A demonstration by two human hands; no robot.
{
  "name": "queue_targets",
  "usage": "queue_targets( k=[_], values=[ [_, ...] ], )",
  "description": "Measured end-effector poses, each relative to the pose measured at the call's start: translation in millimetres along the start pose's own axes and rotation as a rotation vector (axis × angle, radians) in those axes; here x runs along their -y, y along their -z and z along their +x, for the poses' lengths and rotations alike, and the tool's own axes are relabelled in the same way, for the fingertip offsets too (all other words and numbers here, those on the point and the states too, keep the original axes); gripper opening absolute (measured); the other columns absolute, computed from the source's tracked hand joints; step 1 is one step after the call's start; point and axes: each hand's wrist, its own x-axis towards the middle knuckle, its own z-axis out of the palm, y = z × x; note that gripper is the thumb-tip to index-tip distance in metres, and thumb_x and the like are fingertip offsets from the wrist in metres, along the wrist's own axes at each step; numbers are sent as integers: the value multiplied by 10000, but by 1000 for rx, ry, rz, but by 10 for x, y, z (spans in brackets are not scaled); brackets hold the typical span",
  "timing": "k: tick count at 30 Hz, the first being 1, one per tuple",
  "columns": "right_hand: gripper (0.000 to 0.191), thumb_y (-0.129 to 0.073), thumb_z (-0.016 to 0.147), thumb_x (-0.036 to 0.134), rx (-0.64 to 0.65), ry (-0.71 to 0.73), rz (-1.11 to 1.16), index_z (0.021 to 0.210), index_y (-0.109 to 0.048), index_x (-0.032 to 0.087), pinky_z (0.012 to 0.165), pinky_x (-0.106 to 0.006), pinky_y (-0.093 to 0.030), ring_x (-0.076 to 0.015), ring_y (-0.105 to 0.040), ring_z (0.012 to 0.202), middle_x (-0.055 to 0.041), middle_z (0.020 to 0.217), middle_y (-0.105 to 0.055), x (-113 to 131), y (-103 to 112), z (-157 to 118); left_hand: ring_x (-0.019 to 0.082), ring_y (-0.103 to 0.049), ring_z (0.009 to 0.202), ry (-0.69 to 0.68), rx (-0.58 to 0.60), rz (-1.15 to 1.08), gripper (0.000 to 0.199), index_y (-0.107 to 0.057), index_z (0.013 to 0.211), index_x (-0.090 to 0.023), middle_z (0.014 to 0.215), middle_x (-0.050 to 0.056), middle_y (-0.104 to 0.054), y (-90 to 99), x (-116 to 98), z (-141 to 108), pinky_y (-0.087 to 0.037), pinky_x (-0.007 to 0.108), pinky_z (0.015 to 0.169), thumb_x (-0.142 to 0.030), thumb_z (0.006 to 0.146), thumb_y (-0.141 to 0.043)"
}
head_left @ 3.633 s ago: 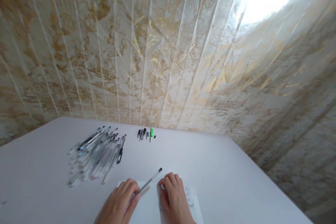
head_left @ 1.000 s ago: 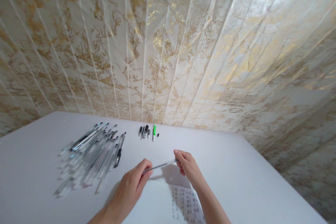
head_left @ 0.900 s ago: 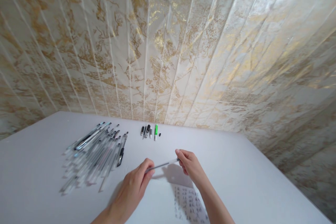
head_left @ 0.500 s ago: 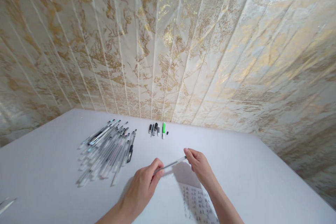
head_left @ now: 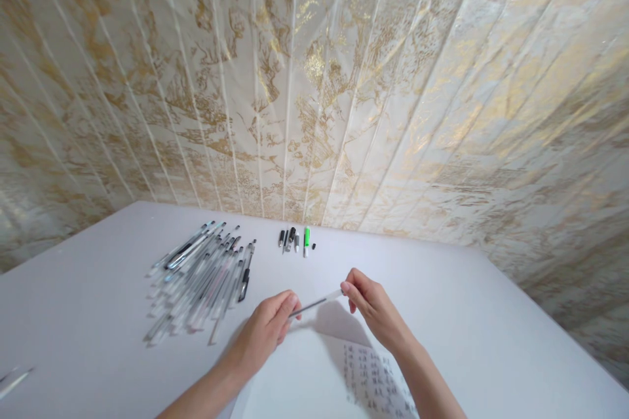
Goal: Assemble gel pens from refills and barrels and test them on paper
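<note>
A slim clear pen point(head_left: 317, 304) with a dark line inside is held between my hands, tilted up to the right. My left hand point(head_left: 269, 326) is closed round its lower left end. The fingertips of my right hand point(head_left: 369, 304) pinch its upper right end. Beneath the hands lies a white sheet of paper point(head_left: 289, 376), with rows of handwriting at its right side, partly behind my right forearm. Both hands cast shadows on the table and the paper.
A spread pile of pens point(head_left: 201, 288) lies left on the white table point(head_left: 491, 340). Farther back are several short dark pen parts point(head_left: 288, 239), a green highlighter point(head_left: 307, 241) and a small black cap point(head_left: 314, 246). Another pen point(head_left: 17, 382) is at the far left edge.
My left hand has shifted slightly up and left and turned, with its thumb now on top. My right hand has moved slightly left. More of the white paper shows.
</note>
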Motion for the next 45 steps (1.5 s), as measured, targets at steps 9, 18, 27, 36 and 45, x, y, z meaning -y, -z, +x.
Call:
queue_targets(
  k=[9,18,27,36,45],
  values=[
    [452,-512,842,629,20,-70,172,666,-410,225,511,-242,-369,-114,-417,492,78,552,-382,-127,-6,41,103,-362,586,-127,-39,281,313,-426,742,-216,638,-82,-375,-11,-118,-61,-300,206,554,-477,915,-434],
    [419,-549,843,591,44,-86,150,710,-487,199,582,-260,-372,-140,-538,543,50,551,-502,-7,49,13,110,-338,540,-86,-12,344,437,-390,641,-213,560,-82,-293,-17,-108,-88,-239,231,520,-545,925,-363],
    [294,-629,846,473,156,48,281,929,-605,192,794,-303,-447,-184,-596,858,-51,903,-641,24,167,-3,112,-372,472,-98,76,315,485,-399,606,-214,489,-70,-366,6,-87,-78,-266,228,490,-532,949,-270],
    [458,-417,937,488,53,-84,-138,588,-444,192,517,-242,-271,-97,-329,502,58,529,-372,93,140,1,125,-397,527,-145,38,537,459,-389,615,-218,536,-64,-376,-20,-92,-53,-267,231,531,-496,956,-256],
    [143,-485,911,308,212,-67,37,810,-496,206,567,-247,-434,-128,-528,573,31,644,-547,144,284,-71,142,-518,586,-126,72,618,479,-612,742,-219,606,-37,-557,-22,-168,-78,-322,224,598,-426,965,-242]
  ],
)
